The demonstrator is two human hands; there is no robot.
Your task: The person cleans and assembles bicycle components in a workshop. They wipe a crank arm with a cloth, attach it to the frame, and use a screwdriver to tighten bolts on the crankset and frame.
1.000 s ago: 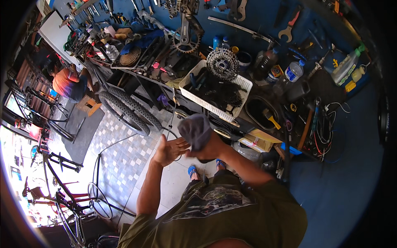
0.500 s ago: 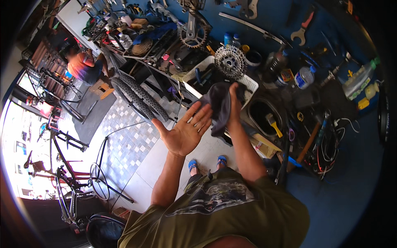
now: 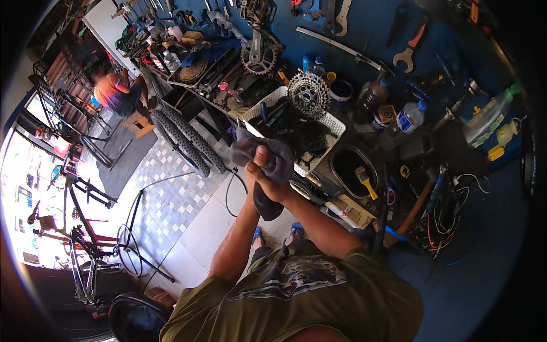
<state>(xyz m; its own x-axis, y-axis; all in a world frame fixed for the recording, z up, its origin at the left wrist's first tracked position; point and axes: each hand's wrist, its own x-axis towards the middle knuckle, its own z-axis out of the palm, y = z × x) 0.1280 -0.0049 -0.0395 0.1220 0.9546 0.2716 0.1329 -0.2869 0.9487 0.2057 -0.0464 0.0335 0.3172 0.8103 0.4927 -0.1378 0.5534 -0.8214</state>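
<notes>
Both my hands are together around a dark grey cloth point(image 3: 268, 157), at the near edge of the workbench. My right hand point(image 3: 272, 188) is closed on the cloth and presses it against the other hand. Most of my left hand point(image 3: 251, 183) is hidden behind the right hand and under the cloth, and its fingers are largely covered. One end of the cloth hangs below the hands. Just beyond them stands a white plastic basket point(image 3: 336, 137) of dark parts, with a bicycle cassette point(image 3: 308, 94) at its far rim.
On the bench are a black tub point(image 3: 342, 165) with a yellow-handled brush point(image 3: 366, 182), plastic bottles point(image 3: 411, 117) and tangled cables point(image 3: 456, 216). Tools hang on the blue wall. Mountain bike tyres point(image 3: 185, 139) stand to the left, near a bike frame point(image 3: 77, 228). A person point(image 3: 114, 91) sits further back.
My left hand was open, palm up, apart from the cloth, which the right hand held. Now both hands meet around the cloth, which has moved left and nearer to me.
</notes>
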